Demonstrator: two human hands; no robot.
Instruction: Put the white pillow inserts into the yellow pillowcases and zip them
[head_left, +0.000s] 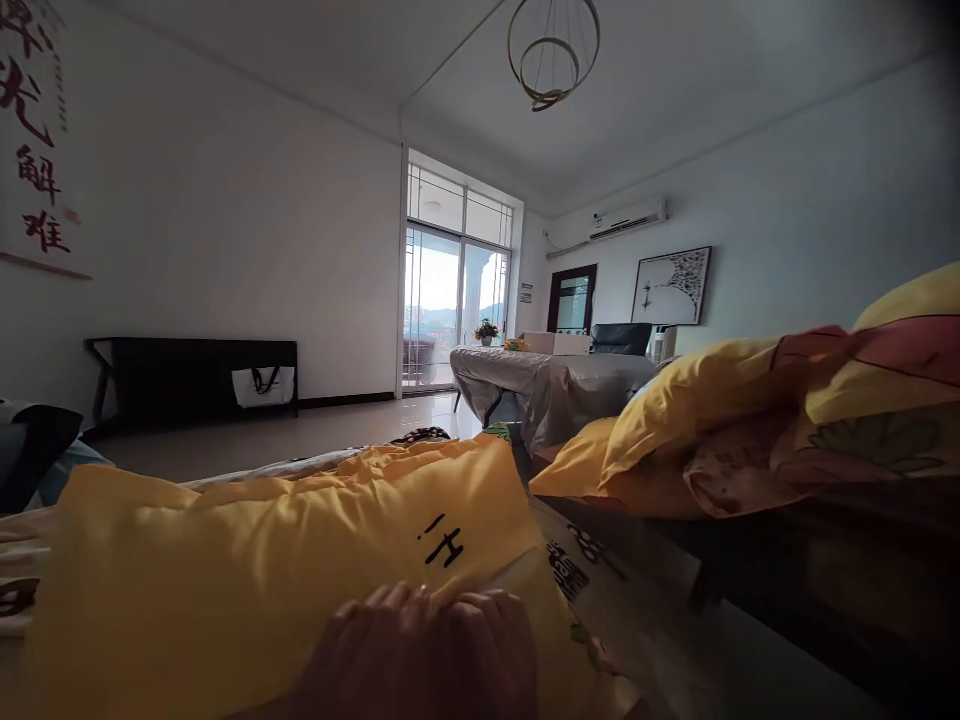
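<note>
A plump yellow pillow in a pillowcase (247, 560) lies across the lower left of the head view, with "Hi" printed in black near its right end. My left hand (375, 645) and my right hand (487, 640) are side by side at its near edge, fingers curled over the yellow cloth. Both look closed on the pillowcase; the thumbs and palms are hidden or dark. Beside my right hand a paler patch (517, 572) shows at the fold of the cloth. Under the pillow is light patterned fabric (570, 560) with dark lettering.
To the right, yellow and pink bedding (697, 400) is heaped on a dark surface (832, 570). A covered table (555, 375) with boxes and a plant stands farther back. A black folded item (187, 380) and a white bag (262, 388) rest by the left wall.
</note>
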